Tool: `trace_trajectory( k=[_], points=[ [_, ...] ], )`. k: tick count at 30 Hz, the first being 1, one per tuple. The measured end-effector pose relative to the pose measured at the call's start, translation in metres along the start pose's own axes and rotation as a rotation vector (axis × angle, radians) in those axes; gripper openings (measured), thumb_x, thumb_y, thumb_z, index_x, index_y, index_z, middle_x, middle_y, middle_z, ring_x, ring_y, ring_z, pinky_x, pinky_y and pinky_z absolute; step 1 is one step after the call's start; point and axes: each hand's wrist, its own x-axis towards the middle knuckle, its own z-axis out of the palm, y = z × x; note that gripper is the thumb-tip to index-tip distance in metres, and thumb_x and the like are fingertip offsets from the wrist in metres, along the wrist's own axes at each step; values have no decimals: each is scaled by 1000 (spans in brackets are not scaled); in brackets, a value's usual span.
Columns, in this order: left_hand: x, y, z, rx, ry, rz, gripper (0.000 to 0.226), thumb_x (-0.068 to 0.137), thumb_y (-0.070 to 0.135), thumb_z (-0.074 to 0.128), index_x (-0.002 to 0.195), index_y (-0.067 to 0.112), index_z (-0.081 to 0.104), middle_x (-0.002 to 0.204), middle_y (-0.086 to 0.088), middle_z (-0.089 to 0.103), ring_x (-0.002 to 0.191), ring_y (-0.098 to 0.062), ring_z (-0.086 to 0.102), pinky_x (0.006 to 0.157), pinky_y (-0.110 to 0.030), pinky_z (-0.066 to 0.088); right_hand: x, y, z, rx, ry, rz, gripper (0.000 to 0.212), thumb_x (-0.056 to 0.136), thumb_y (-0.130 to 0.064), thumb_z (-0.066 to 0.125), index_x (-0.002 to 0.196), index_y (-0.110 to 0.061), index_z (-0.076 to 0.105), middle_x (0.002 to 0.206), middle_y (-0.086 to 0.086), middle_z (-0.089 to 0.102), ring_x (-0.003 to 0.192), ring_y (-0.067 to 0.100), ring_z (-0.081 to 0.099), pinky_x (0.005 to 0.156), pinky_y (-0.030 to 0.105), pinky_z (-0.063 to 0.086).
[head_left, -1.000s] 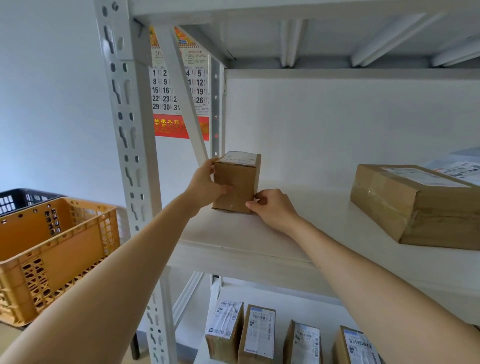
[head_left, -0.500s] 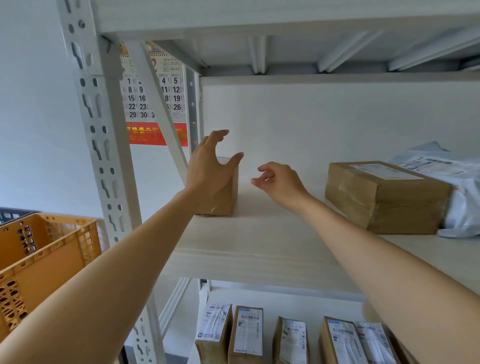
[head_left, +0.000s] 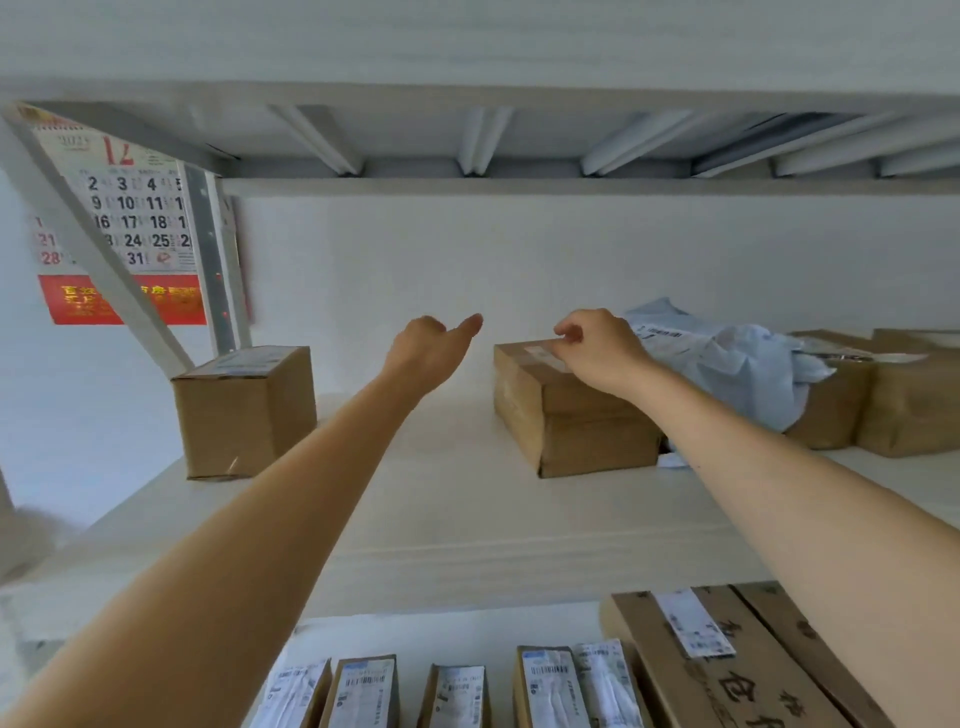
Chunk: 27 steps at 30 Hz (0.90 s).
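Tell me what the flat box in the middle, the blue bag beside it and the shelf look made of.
Flat box: likely cardboard, matt brown, folded edges and a white paper label on top. Bag: probably thin plastic film, pale blue, crumpled with a slight sheen. Shelf: pale board with faint grain lines, perhaps laminated wood; unsure.

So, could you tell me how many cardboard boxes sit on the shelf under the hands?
4: small box far left; flat box under the right hand; third box partly behind the pale bag; fourth box at the right edge. More may be hidden.
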Motion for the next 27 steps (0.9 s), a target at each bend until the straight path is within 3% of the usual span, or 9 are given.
trace_trajectory(
  k=[9,10,11,12,13,15,19,23,27],
  points=[
    [-6,8,60,-190,-278,-289,81,94,65,49,154,13,29,153,-17,36,125,-39,51,96,-50,52,14,39,-25,243,-77,259,40,91,-1,47,127,14,55,132,31,55,133,39,39,105,56,44],
    [-5,7,64,-232,-288,-306,80,94,65,49,152,13,31,151,-17,37,126,-39,50,95,-48,51,17,40,-26,303,-79,289,37,89,0,46,120,11,61,122,23,62,133,31,37,109,59,26],
    [-4,5,68,-283,-293,-327,77,94,64,50,149,12,36,147,-16,40,126,-37,49,96,-47,51,19,41,-27,356,-81,319,31,85,0,47,110,5,63,110,15,61,115,16,22,75,34,30],
    [-3,3,72,-346,-296,-349,71,94,63,51,141,10,44,140,-14,45,124,-35,51,98,-47,50,22,42,-26,402,-86,343,30,79,-1,49,106,0,62,110,10,59,122,24,50,86,36,48],
    [-3,2,75,-416,-298,-372,62,95,60,51,129,9,52,132,-13,50,116,-32,55,100,-46,50,24,43,-25,453,-102,364,30,73,-3,51,102,-3,59,112,13,59,96,26,55,82,35,45],
    [-2,-1,78,-526,-295,-413,44,96,54,52,109,12,58,115,-13,55,99,-29,58,96,-44,51,25,46,-20,521,-133,380,29,75,-2,54,104,-1,55,120,18,59,102,27,55,84,35,44],
    [2,-12,73,-623,-287,-443,52,93,51,57,124,9,53,102,-14,55,82,-28,59,75,-40,54,28,53,-4,668,-151,460,31,87,-5,55,117,-1,57,118,18,63,109,30,61,95,39,49],
    [8,-20,66,-686,-223,-452,54,92,48,59,120,1,51,86,-9,48,64,-22,50,52,-30,46,34,53,15,791,-161,485,22,92,-13,58,113,-6,59,102,12,67,89,24,64,70,32,52],
    [21,-38,57,-728,-186,-432,50,92,48,59,117,5,55,89,-8,53,70,-22,55,59,-32,47,42,48,40,934,-171,479,28,90,-18,61,117,-11,64,103,9,72,94,23,68,83,36,57]
  ],
)
